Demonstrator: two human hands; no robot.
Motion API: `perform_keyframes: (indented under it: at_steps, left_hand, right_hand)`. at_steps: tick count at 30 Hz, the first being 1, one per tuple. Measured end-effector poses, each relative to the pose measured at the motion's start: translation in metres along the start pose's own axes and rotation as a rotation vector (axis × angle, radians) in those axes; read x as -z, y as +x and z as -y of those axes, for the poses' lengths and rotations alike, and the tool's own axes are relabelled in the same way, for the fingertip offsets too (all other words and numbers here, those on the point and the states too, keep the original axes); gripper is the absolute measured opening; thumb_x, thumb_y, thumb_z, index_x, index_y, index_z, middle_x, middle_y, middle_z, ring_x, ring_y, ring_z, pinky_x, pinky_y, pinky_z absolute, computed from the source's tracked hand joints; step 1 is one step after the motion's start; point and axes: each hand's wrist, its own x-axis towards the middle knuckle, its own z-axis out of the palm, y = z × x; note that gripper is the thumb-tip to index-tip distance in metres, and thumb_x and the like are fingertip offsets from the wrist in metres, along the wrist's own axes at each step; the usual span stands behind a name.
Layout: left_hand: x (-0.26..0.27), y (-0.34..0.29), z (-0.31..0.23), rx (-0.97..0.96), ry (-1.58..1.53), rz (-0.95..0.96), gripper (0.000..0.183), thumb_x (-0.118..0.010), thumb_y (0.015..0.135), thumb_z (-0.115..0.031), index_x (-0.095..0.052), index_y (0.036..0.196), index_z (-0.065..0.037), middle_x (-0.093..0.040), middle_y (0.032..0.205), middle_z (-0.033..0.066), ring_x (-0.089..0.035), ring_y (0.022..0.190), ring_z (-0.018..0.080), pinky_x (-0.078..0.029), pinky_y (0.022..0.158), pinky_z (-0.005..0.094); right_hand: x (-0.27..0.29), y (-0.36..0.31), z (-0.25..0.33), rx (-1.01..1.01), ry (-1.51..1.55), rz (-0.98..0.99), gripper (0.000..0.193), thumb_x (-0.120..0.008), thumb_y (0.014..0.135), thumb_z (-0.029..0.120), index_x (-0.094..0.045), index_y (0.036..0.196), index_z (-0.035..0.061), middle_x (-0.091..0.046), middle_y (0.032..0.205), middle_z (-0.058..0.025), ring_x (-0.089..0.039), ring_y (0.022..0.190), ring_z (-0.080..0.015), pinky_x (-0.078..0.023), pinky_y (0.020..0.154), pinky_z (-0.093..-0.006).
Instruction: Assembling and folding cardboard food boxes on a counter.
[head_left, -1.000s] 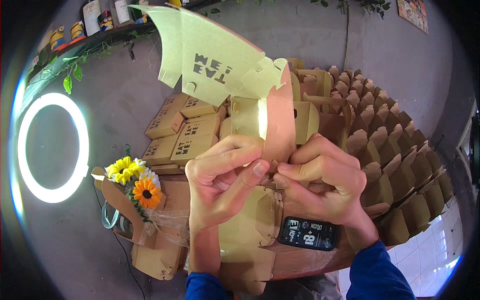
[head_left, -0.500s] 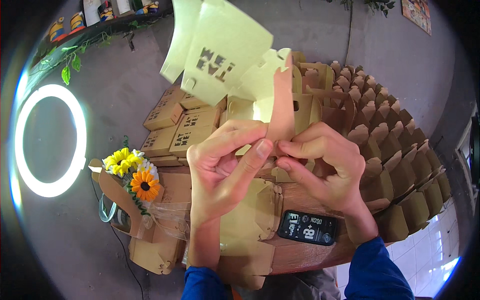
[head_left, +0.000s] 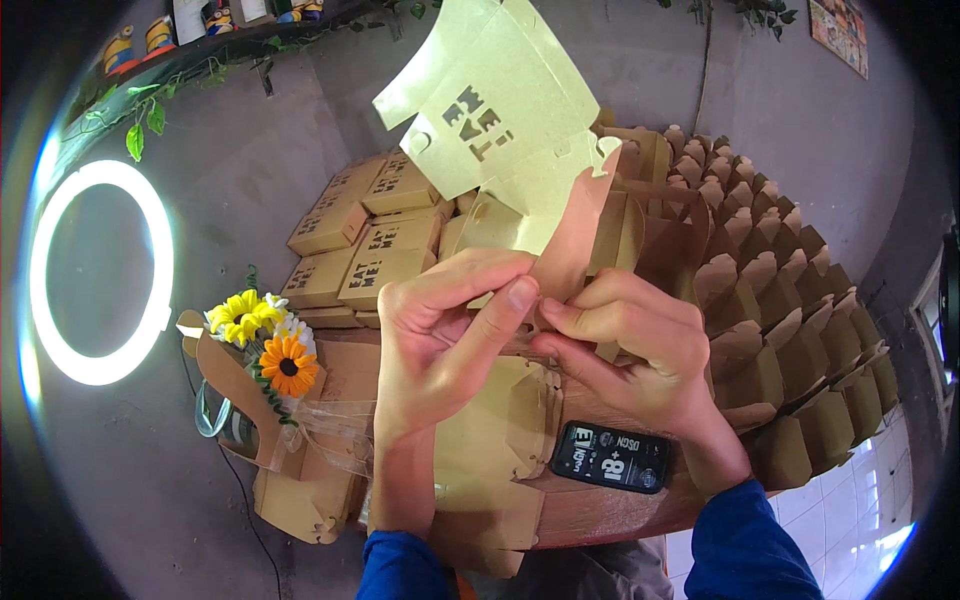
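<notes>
A partly folded brown cardboard box (head_left: 530, 75), its lid standing up with cut-out lettering, is held up in front of me over the table. My left hand (head_left: 440, 345) pinches the near corner of its side wall between thumb and fingers. Close beside it, my right hand (head_left: 640, 345) has thumb and forefinger closed on the same corner. The fingers hide the corner's tabs. Below my hands lies a stack of flat cardboard blanks (head_left: 485, 425), with a black phone-shaped item (head_left: 612, 457) with white print to its right.
Closed boxes (head_left: 392, 250) are stacked at the back left. Many rows of open, folded boxes (head_left: 745, 295) cover the right side. Artificial flowers (head_left: 290, 366) stand left beside more cardboard. A lit ring light (head_left: 42, 275) is at far left; a wooden tabletop (head_left: 590, 515) shows in front.
The box has tilted and swung to the right, its lid now further right. My right hand has shifted slightly left and down, closer to my left; both still grip the corner.
</notes>
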Motion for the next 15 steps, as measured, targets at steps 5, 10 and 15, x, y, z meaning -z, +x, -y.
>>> perform_keyframes:
  at_steps: [5,10,15]
  left_hand:
    - [-0.002,0.001,0.0,0.022,-0.18,0.005,0.014,-0.058,0.089,0.006,-0.064,0.1,0.011,-0.066,0.093,0.0121,-0.063,0.08,0.012,-0.052,0.065,0.0216]
    - [0.004,-0.001,-0.001,0.139,-0.416,0.048,0.012,-0.056,0.091,0.004,-0.061,0.1,0.01,-0.066,0.093,0.0124,-0.064,0.08,0.0125,-0.054,0.066,0.023]
    - [-0.001,0.0,0.0,0.096,-0.274,0.058,0.011,-0.055,0.092,0.004,-0.061,0.099,0.009,-0.066,0.089,0.0101,-0.064,0.08,0.011,-0.056,0.067,0.0229]
  right_hand:
    - [0.0,0.003,0.005,-0.056,0.053,0.001,0.024,-0.08,0.07,0.0,-0.065,0.089,-0.0024,-0.06,0.08,-0.0093,-0.06,0.067,-0.0197,-0.049,0.056,-0.0286]
    - [-0.002,0.001,0.004,0.002,0.03,-0.001,0.026,-0.08,0.069,0.0,-0.065,0.09,-0.0019,-0.06,0.08,-0.0092,-0.06,0.068,-0.0192,-0.05,0.058,-0.0289]
    - [0.003,0.002,0.007,0.007,0.015,0.04,0.024,-0.08,0.069,0.0,-0.065,0.088,-0.0015,-0.059,0.079,-0.0085,-0.061,0.068,-0.0204,-0.05,0.059,-0.03]
